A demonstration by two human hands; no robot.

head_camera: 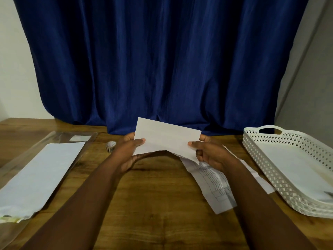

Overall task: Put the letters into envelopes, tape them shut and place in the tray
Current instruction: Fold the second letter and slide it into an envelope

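While both hands pinch the white envelope [167, 139] above the counter [153, 204], left hand [128, 152] and right hand [210, 154] fingers at its ends, it could crumple; printed letters [214, 184] lie just right, the tray [266, 170] beyond them

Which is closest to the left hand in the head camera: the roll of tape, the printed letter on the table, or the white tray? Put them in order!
From the left hand:
1. Roll of tape, just to its left, almost touching.
2. Printed letter, across the table under the right hand.
3. White tray, far right edge of the table.
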